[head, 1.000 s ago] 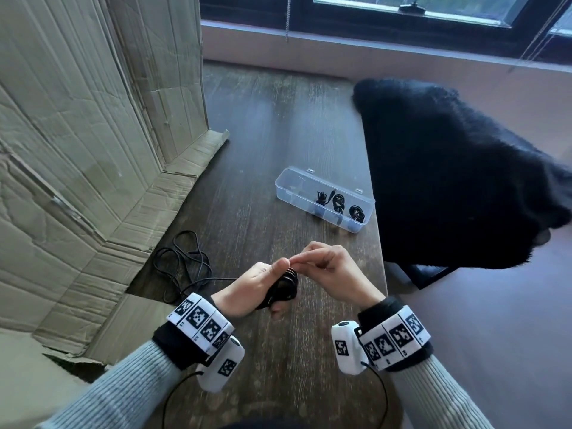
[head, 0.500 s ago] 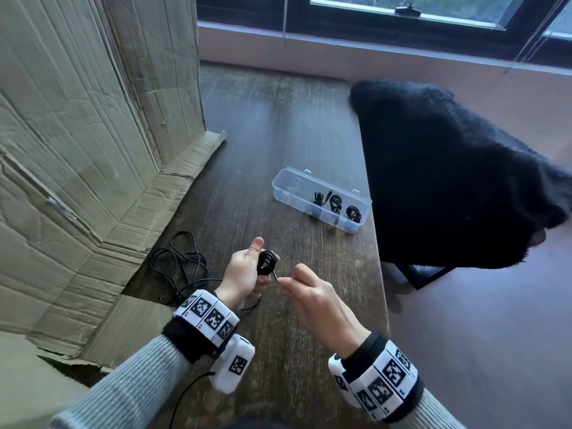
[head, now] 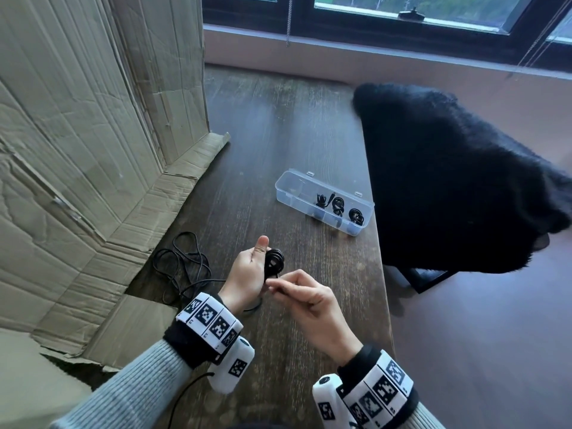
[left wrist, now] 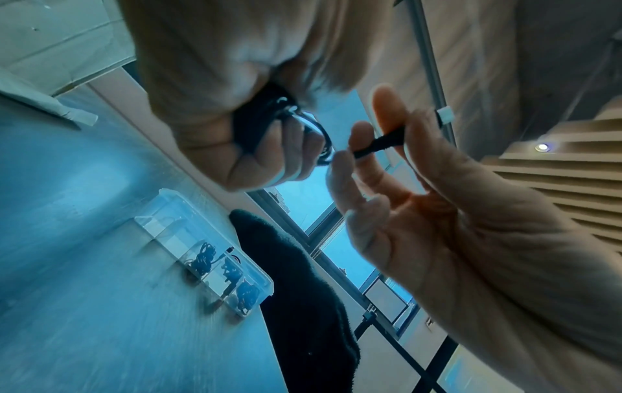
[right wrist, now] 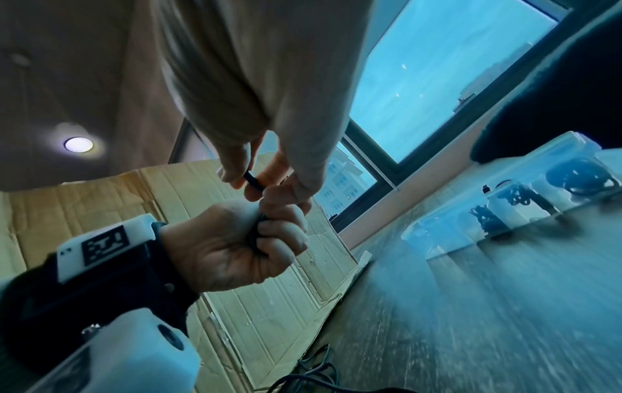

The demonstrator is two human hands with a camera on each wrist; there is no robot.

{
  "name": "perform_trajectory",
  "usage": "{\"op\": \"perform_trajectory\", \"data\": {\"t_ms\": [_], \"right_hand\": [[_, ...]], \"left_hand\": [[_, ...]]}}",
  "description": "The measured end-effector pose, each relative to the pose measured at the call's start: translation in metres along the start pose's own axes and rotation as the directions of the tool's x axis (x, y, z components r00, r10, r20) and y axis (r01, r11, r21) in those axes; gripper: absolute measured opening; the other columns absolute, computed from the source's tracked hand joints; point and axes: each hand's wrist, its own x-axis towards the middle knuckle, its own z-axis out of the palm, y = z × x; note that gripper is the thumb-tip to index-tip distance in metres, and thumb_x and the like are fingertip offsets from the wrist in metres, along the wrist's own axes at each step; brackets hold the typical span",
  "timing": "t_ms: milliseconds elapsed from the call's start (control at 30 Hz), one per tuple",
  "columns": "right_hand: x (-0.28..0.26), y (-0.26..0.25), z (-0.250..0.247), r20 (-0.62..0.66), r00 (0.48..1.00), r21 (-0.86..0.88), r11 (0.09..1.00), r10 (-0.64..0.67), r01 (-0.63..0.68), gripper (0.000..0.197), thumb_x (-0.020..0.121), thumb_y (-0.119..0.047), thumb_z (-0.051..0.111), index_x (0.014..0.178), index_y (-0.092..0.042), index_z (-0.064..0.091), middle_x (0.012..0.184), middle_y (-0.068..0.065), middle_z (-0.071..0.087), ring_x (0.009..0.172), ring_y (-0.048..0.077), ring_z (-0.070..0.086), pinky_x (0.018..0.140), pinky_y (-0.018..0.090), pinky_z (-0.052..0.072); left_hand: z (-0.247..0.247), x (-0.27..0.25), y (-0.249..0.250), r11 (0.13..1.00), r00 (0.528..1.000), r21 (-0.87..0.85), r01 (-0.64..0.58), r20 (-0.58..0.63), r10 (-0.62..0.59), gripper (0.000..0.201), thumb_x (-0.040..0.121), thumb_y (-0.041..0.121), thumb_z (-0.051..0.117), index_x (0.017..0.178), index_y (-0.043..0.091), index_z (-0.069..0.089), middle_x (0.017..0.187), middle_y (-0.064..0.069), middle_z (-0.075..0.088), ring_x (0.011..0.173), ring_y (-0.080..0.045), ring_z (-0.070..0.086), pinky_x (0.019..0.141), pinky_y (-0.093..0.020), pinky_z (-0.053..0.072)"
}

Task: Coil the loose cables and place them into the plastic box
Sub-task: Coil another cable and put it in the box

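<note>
Item 1: left hand (head: pixel 249 270), raised above the near part of the worktop (head: pixel 278 144), thumb up, fingers curled round a coiled black cable (head: pixel 274 261).

Item 2: right hand (head: pixel 309 305), just beside the left, thumb and fingertips pinching the cable's free end (left wrist: pixel 378 143); other fingers loosely spread.

Item 3: loose black cable (head: pixel 182 267), lying in a tangle by the worktop's left edge, against the cardboard; one strand ran toward the left wrist.

Item 4: clear plastic box (head: pixel 289 188), lid off, standing at the worktop's right edge, well apart from the hands. Three small black coils (head: pixel 338 205) lay in its right-hand half; left half bare.

Item 5: creased cardboard sheets (head: pixel 93 134), standing along the worktop's left edge.

Item 6: black fleecy garment (head: pixel 448 181), draped off the right edge.
</note>
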Motion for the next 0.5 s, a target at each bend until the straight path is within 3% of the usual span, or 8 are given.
{"op": "perform_trajectory", "data": {"t_ms": [67,167,267,367,433,500], "right_hand": [[0.002,-0.002,-0.001,-0.063,0.995,0.073,0.995,0.071,-0.066,0.030,0.086,-0.011,0.069,0.116,-0.008,0.070,0.095,0.016,0.069,0.086,0.033,0.067,0.079,0.040,0.055],[0.006,-0.007,-0.001,-0.138,0.966,0.151,0.969,0.217,-0.197,0.039,0.078,-0.013,0.078,0.112,-0.008,0.059,0.084,0.025,0.069,0.076,0.037,0.067,0.076,0.050,0.054],[0.011,-0.009,-0.003,-0.171,0.917,0.238,0.918,0.361,-0.317,0.049,0.076,-0.010,0.080,0.105,-0.006,0.041,0.075,0.021,0.069,0.068,0.034,0.065,0.077,0.055,0.052],[0.016,-0.011,-0.006,-0.157,0.884,0.248,0.884,0.441,-0.397,0.047,0.077,-0.006,0.079,0.098,-0.010,0.036,0.067,0.014,0.068,0.064,0.028,0.063,0.071,0.047,0.051],[0.019,-0.014,-0.007,-0.158,0.864,0.256,0.865,0.478,-0.432,0.047,0.078,-0.003,0.077,0.094,-0.012,0.034,0.064,0.011,0.066,0.058,0.025,0.061,0.061,0.034,0.051],[0.023,-0.017,-0.007,-0.163,0.849,0.266,0.851,0.503,-0.453,0.047,0.080,-0.002,0.075,0.092,-0.014,0.031,0.064,0.012,0.063,0.053,0.020,0.058,0.051,0.024,0.048]], "left_hand": [[0.000,-0.001,-0.002,0.998,0.999,0.036,-0.045,-0.007,0.045,0.049,0.101,0.038,0.032,0.069,0.013,0.059,0.051,0.001,0.057,0.040,-0.005,0.051,0.042,-0.018,0.040],[0.002,-0.004,-0.005,0.965,0.983,0.194,-0.179,-0.006,0.184,0.047,0.098,0.043,0.030,0.074,0.018,0.061,0.065,0.004,0.063,0.057,-0.003,0.059,0.056,-0.015,0.044],[0.002,-0.009,-0.003,0.908,0.945,0.277,-0.314,-0.002,0.327,0.050,0.095,0.045,0.026,0.083,0.014,0.063,0.071,0.004,0.065,0.066,-0.004,0.062,0.058,-0.010,0.044],[0.001,-0.013,-0.003,0.856,0.901,0.310,-0.415,0.010,0.433,0.054,0.096,0.045,0.026,0.086,0.010,0.065,0.072,0.001,0.066,0.063,-0.007,0.063,0.056,-0.010,0.045],[0.000,-0.014,-0.002,0.845,0.888,0.304,-0.440,0.008,0.459,0.055,0.096,0.047,0.025,0.084,0.011,0.065,0.068,0.000,0.066,0.062,-0.010,0.063,0.054,-0.009,0.043],[0.001,-0.015,0.000,0.850,0.887,0.283,-0.444,0.003,0.462,0.049,0.095,0.044,0.028,0.080,0.014,0.063,0.063,0.001,0.064,0.061,-0.006,0.063,0.051,-0.009,0.042]]}}
